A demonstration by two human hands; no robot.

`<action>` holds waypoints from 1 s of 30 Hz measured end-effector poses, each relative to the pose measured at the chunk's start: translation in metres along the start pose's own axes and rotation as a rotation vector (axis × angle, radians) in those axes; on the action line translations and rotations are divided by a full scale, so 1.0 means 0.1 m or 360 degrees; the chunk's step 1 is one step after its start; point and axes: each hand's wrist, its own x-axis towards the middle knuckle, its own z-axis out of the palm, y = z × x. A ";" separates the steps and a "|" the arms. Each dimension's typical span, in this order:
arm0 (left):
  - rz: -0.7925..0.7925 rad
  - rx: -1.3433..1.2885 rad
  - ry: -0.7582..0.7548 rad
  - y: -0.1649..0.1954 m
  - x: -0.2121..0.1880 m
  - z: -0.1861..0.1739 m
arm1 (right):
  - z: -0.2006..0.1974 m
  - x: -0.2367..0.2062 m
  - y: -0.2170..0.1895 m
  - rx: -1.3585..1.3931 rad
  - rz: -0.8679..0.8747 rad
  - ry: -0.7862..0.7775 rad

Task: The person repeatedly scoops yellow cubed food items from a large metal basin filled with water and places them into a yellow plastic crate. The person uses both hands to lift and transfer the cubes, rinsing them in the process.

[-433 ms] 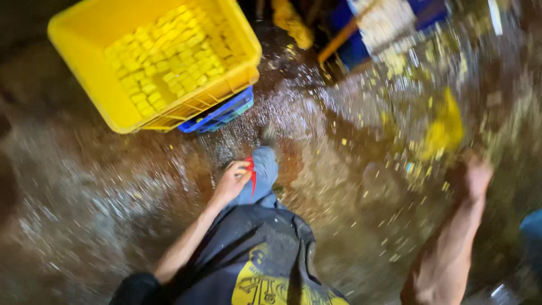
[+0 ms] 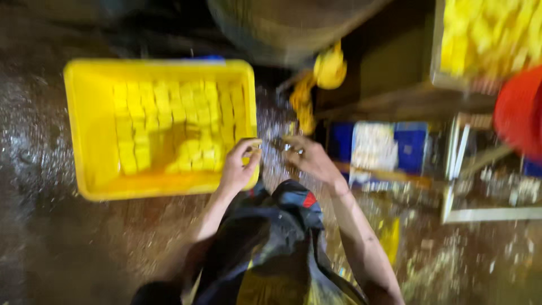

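Note:
A yellow plastic crate (image 2: 90, 130) sits on the wet floor at the left, holding several rows of pale yellow blocks (image 2: 169, 124). My left hand (image 2: 240, 166) is curled over the crate's near right corner. My right hand (image 2: 309, 159) is close beside it, fingers bent toward the left hand. Motion blur hides whether either hand grips anything. A dark apron (image 2: 271, 248) hangs below my arms.
A red tub (image 2: 522, 110) stands at the right edge, below a second tray of yellow pieces (image 2: 491, 34). A blue crate (image 2: 412, 147) with a white item and a white frame (image 2: 468, 212) sit behind my right hand. The floor (image 2: 51, 243) is wet.
My hands, spread apart before, have come together by the crate's right corner. The view has swung, so the crate now lies level at the left.

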 end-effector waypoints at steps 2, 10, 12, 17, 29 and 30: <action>0.0088 -0.0120 0.0180 0.44 0.57 -0.13 | -0.54 0.33 -0.25 0.0591 -0.0276 -0.0092; 0.0571 0.0140 0.0618 1.32 2.86 -0.61 | -2.81 1.90 -0.80 0.0700 -0.0696 0.0337; 0.0573 0.0295 0.0602 1.32 3.54 -0.58 | -3.18 2.58 -0.83 -0.0066 -0.0708 0.0510; 0.0250 0.0860 0.0032 1.06 5.03 -0.07 | -3.49 4.29 -0.69 -0.0898 -0.0798 -0.0011; -0.0503 0.1208 -0.0925 0.02 5.70 0.85 | -2.90 5.91 -0.16 -0.1260 -0.1147 -0.0172; -0.0499 0.1198 -0.0935 -0.02 5.75 0.85 | -2.94 5.98 -0.16 -0.1184 -0.1184 -0.0247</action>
